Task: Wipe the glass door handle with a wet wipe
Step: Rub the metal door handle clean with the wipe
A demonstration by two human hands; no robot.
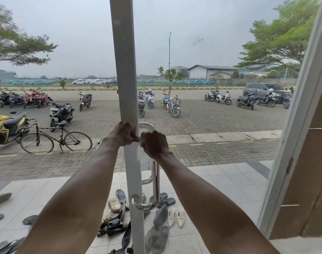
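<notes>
Right hand (154, 144) wraps wipe (143, 154) round handle (155, 182) top, on door; left hand (124, 133) grips frame (126, 70). Keep wipe snug; slide down full bar, both bends.

Looks like the front entrance of an office or workplace building, seen from just inside a glass door (220, 70) with a white frame (125, 70). Right outside there's a tiled porch (220, 182) with a heap of sandals and shoes (120, 208) left at the doorstep. Past that is a brick-paved lot (211, 116) full of parked scooters (175, 106), a bicycle (55, 140), a car (264, 90), plus warehouse-type buildings (209, 71) further back.
</notes>
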